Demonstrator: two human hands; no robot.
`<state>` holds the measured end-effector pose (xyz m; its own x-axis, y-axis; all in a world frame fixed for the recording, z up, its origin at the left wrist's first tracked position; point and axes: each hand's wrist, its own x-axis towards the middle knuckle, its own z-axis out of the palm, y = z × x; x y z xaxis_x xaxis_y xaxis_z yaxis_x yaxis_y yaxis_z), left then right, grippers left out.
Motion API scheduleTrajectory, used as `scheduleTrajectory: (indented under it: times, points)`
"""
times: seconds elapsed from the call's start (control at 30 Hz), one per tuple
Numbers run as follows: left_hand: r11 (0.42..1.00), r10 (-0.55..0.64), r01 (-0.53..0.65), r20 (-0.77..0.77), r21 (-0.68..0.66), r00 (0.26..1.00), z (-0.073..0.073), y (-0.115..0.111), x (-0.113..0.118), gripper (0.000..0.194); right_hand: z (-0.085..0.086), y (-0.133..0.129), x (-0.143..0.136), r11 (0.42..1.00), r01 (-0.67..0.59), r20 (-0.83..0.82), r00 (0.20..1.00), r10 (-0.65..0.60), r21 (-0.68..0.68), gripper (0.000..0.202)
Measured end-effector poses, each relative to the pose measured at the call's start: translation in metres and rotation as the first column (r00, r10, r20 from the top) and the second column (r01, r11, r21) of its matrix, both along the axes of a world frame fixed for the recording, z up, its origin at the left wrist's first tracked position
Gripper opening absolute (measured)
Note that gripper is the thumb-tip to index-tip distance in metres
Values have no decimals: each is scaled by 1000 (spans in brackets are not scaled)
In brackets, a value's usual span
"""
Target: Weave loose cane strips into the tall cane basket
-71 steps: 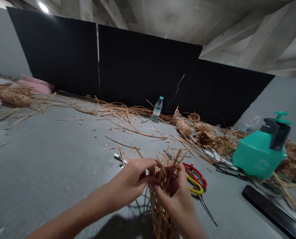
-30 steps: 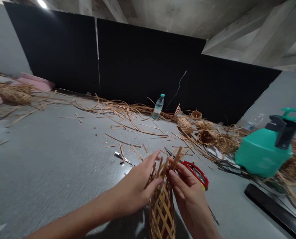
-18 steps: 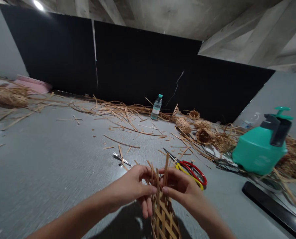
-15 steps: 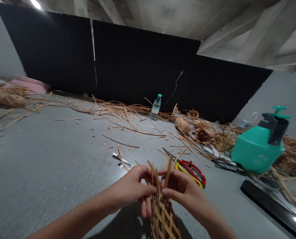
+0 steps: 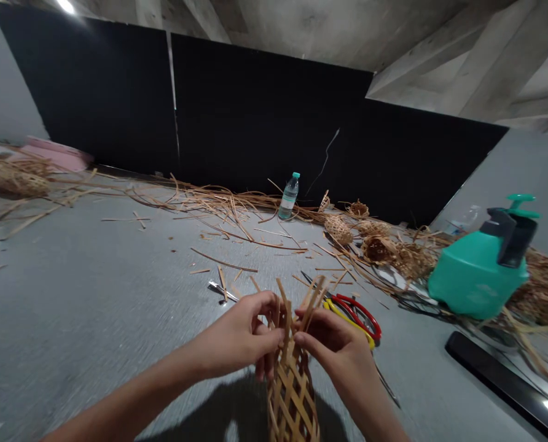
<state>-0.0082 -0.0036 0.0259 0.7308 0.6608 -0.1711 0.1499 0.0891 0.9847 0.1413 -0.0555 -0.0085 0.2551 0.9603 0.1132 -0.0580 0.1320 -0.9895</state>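
A small openwork basket of tan strips stands at the bottom middle, its loose strip ends sticking up from the top. My left hand is closed on its upper left edge, thumb and fingers pinching strips. On the upper right, my right hand pinches other upright strips between thumb and fingers. Some fingertips are hidden behind the weave. Just beyond the right hand lie scissors with red and yellow handles. A thin metal tool lies past the left hand, partly covered by it.
A water bottle stands at the back among loose strips. Several woven baskets lie at the right rear. Farther right are a green spray bottle and a long black object. Pink material lies at far left.
The basket has moved slightly left and turned more upright, both hands going with it. More strip ends show above the right hand. A thin dark rod now shows beside the right wrist.
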Motion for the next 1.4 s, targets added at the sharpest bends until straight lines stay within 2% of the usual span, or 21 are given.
scheduleTrajectory:
  times: [0.1, 0.27, 0.37, 0.47, 0.57, 0.77, 0.93, 1.03, 1.1, 1.27, 1.4]
  points:
    - [999, 3, -3, 10, 41, 1000, 1, 1, -1, 15, 3, -1, 2, 998, -47, 15, 999, 46, 40, 22]
    - [999, 18, -19, 23, 29, 1000, 1, 3, 1, 8, 2, -1, 8, 995, -96, 270, 959, 83, 33, 14]
    - [998, 47, -48, 34, 37, 998, 0, 3, 2, 10, -1, -1, 6, 992, -126, 150, 980, 128, -21, 7]
    - [995, 85, -87, 39, 52, 996, -2, 1, 2, 12, -2, -1, -1, 997, -76, 7, 997, 76, -22, 12]
    - [994, 101, -104, 69, 40, 993, -2, 0, 3, 14, -2, -2, -8, 998, -21, -1, 1000, 21, -54, 13]
    - [990, 129, -134, 93, 54, 987, -3, 0, 5, 17, 2, -4, -12, 996, -87, -12, 996, 86, -10, 20]
    - [989, 114, -126, 142, 81, 983, -2, -4, 5, 20, 5, -1, -13, 997, 13, -48, 999, -16, -80, 19]
    - [992, 64, -83, 174, 100, 983, -4, -5, 5, 20, 4, -1, -14, 994, 20, -117, 993, -32, -109, 20]
    - [989, 82, -101, 163, 111, 983, -6, -3, 6, 18, 3, -2, -15, 994, 19, -151, 988, -36, -111, 21]
    - [975, 196, -206, 109, 86, 975, -9, 0, 9, 17, 2, -5, -15, 1000, 30, -57, 998, -30, -2, 19]
    - [992, 122, -127, 138, 27, 983, -7, 0, 7, 14, 5, -3, -14, 999, 24, 15, 1000, -23, -25, 18]
